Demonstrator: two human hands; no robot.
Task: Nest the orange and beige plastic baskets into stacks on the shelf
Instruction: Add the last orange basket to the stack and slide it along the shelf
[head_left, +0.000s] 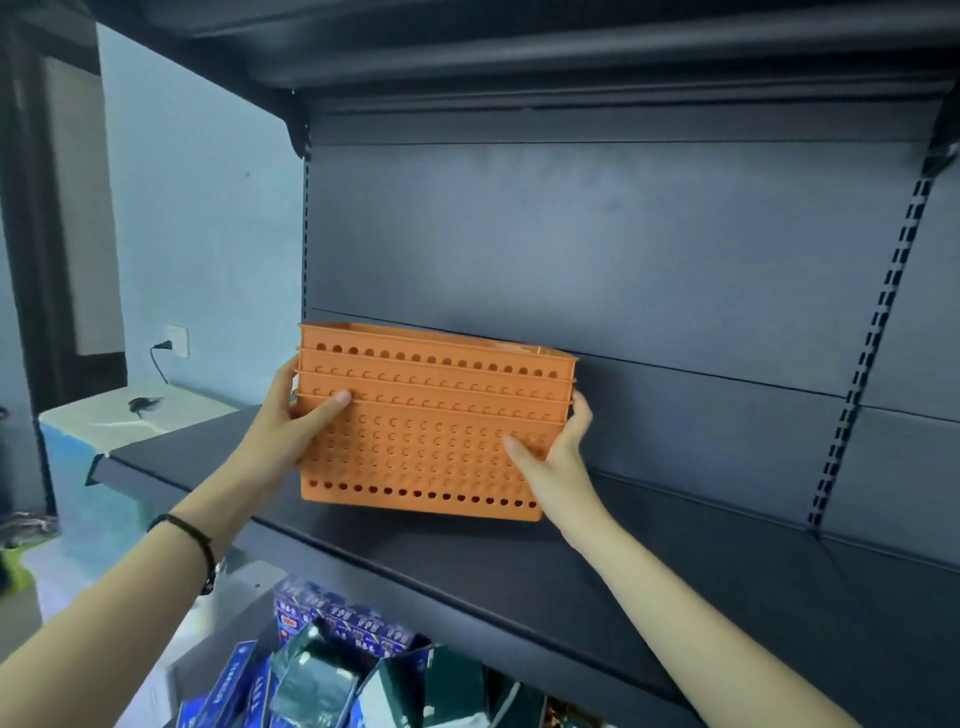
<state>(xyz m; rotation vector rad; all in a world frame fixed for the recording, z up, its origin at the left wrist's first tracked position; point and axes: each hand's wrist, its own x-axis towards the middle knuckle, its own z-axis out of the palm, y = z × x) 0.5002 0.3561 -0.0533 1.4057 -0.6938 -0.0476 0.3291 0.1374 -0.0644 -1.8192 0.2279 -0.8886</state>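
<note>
Gripping a nested stack of orange baskets (426, 415) at its two ends, the left hand (296, 421) and the right hand (550, 447) each closed around a short side, thumbs pressed on the near perforated wall and fingers wrapped behind. Four rims showed stepped one above another at the top of the stack. The stack stood upright at the left part of the dark shelf (675, 561), its base at or just above the shelf surface; contact could not be told for certain. Its far rim lay near the dark back panel (597, 234), and its left end sat just right of the slotted left upright (305, 244).

To the right of the stack the shelf ran bare as far as the slotted right upright (872, 332), and the shelf's near edge lay well toward the viewer from the stack's base. An upper shelf (571, 52) hung well above the top rim.

A black band (195, 535) circled the left wrist. Below the shelf's near edge lay blue boxes (332, 623) and dark green packets (311, 686); their printing was too blurred to read. On the far left wall a white socket (176, 340) held a black plug.
</note>
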